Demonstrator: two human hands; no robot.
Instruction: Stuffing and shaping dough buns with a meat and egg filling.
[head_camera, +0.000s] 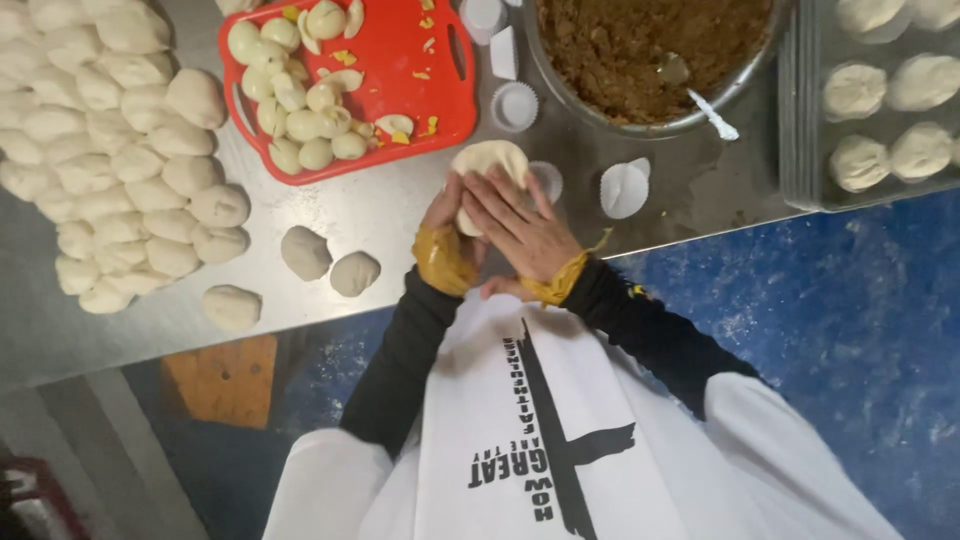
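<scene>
Dough (490, 160) sits squeezed between my hands in the middle of the frame, left hand (448, 215) under, right hand (520, 228) flat on top.

Head-worn view, looking steeply down, close over steel table (380, 215)

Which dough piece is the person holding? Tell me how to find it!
Start at the red plastic tray of peeled boiled eggs on the steel table. Just below its right corner, the left hand and right hand press together around a flattened pale dough round. Unlike the dough balls heaped to the left, it is off the table and spread thin.
</scene>
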